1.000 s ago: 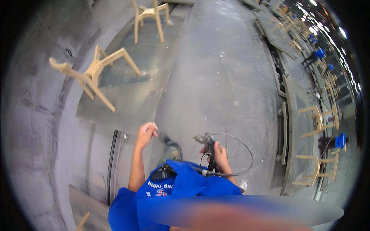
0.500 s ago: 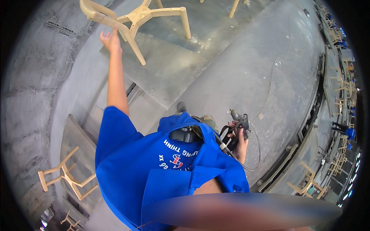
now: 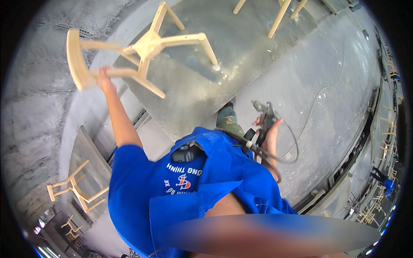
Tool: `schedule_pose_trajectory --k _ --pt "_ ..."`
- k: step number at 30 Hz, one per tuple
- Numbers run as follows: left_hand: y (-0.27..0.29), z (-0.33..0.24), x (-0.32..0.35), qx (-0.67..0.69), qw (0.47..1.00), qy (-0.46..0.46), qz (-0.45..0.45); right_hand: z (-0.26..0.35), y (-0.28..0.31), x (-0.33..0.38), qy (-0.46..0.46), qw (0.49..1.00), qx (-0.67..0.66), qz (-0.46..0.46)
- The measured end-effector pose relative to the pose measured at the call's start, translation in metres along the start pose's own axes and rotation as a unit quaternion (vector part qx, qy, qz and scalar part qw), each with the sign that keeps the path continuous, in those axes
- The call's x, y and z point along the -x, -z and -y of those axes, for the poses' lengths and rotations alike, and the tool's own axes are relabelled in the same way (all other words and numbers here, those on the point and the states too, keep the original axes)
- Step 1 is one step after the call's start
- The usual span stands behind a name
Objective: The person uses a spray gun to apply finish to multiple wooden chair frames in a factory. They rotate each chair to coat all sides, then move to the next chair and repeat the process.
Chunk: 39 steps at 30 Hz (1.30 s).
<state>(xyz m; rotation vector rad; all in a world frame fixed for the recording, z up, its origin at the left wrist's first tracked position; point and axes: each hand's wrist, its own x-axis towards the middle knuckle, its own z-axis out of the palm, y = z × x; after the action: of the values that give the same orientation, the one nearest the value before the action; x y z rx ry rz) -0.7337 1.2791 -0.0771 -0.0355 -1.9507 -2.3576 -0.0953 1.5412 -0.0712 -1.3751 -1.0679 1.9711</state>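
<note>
Left fingers (image 3: pixel 103 74) on wooden chair (image 3: pixel 148 44)

We are holding our left arm (image 3: pixel 121 118) out toward the far left, and at its end our left hand (image 3: pixel 105 79) is gripping, its fingers blurring. Nearer, on the right, our right forearm (image 3: pixel 270 152) is pointing forward, and our right hand (image 3: pixel 270 132) is clasping, its thumb (image 3: pixel 278 123) lying on the right. Between them one leg (image 3: pixel 226 117) is showing.

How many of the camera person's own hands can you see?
2: the left hand on the pale wooden chair, the right hand holding the spray gun. Some fingers are hidden.
</note>
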Motion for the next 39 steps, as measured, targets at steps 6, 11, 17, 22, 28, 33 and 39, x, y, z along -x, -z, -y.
schedule_pose_trajectory --k 6,11,17,22,28,33,39 --pt "-0.014 -0.002 0.151 0.078 0.988 -0.007 -0.134 0.126 -0.042 -0.189 0.134 0.975 0.174 0.000" --pt "-0.038 -0.035 0.272 0.058 0.976 -0.017 -0.210 0.175 -0.083 -0.290 0.134 0.982 0.129 0.015" --pt "-0.051 -0.099 0.301 0.043 0.965 0.007 -0.260 0.190 -0.165 -0.353 0.068 0.975 0.133 0.166" --pt "-0.061 -0.116 0.288 0.036 0.953 0.014 -0.300 0.184 -0.237 -0.375 -0.017 0.933 0.067 0.352" --pt "-0.054 -0.121 0.270 0.036 0.954 0.033 -0.297 0.141 -0.240 -0.415 -0.039 0.950 0.168 0.261" --pt "-0.028 -0.125 0.246 -0.011 0.955 0.060 -0.289 0.117 -0.170 -0.447 -0.028 0.955 0.226 0.189" --pt "0.009 -0.199 0.233 -0.137 0.976 -0.102 -0.134 0.153 -0.105 -0.424 0.009 0.950 0.279 0.143"
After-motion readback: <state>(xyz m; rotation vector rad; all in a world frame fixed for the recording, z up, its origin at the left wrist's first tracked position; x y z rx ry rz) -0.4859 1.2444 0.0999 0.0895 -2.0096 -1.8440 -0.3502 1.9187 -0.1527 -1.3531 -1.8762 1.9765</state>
